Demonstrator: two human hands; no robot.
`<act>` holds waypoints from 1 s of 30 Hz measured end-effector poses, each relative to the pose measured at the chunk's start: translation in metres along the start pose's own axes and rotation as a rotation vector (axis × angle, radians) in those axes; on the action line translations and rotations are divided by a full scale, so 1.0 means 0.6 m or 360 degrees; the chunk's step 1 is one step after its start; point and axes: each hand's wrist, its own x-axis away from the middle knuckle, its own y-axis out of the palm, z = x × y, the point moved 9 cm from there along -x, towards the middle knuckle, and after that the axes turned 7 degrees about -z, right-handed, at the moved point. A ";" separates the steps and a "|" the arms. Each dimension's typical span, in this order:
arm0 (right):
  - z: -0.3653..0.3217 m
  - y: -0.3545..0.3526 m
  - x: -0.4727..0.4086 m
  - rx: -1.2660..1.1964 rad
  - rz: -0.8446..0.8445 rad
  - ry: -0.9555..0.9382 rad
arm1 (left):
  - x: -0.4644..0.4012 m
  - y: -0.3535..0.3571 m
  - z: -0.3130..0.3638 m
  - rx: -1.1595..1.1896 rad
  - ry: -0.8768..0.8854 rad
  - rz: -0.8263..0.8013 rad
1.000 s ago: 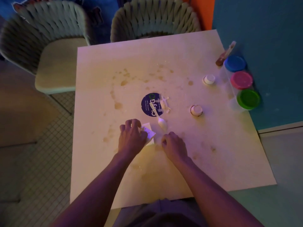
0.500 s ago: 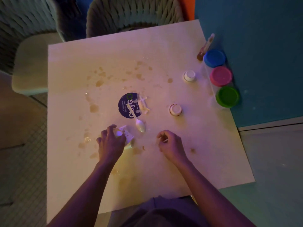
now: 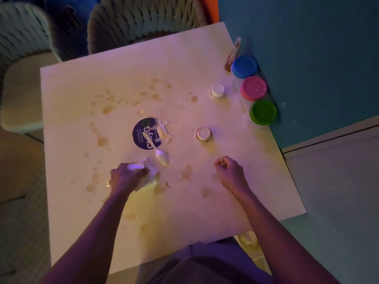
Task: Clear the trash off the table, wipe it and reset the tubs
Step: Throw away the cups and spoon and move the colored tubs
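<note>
Overhead, a person's left hand (image 3: pixel 128 177) grips a wad of crumpled white trash (image 3: pixel 150 173) against the near-left part of a stained white table (image 3: pixel 82 83), fingers curled over it. The right hand (image 3: pixel 229 174) hovers or rests to the right with its fingers curled in; whether they pinch anything small cannot be told. Brown splashes mark much of the tabletop. A white plastic spoon (image 3: pixel 158 152) lies just beyond the wad, its handle across a dark round sticker (image 3: pixel 143 133) with torn white paper scraps (image 3: pixel 163 131) at the sticker's right edge. Two small white cups (image 3: pixel 217 91) (image 3: pixel 203 134) stand right of centre. Along the right edge, against the teal wall, three tubs sit in a row: blue lid (image 3: pixel 244 66) farthest, pink (image 3: pixel 253 88) in the middle, green (image 3: pixel 263 112) nearest. A brown-tipped stick (image 3: pixel 233 53) lies just beyond the blue tub.
</note>
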 end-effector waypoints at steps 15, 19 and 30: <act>0.052 -0.011 0.043 0.0481 0.0338 -0.0167 | 0.049 0.014 0.039 0.0239 0.0247 -0.0186; 0.064 -0.022 0.049 0.0438 0.0414 -0.0142 | 0.063 0.010 0.046 0.0273 0.0325 -0.0166; 0.057 0.005 0.015 0.0009 0.0068 0.0099 | 0.089 -0.011 0.054 0.0260 0.0398 0.0000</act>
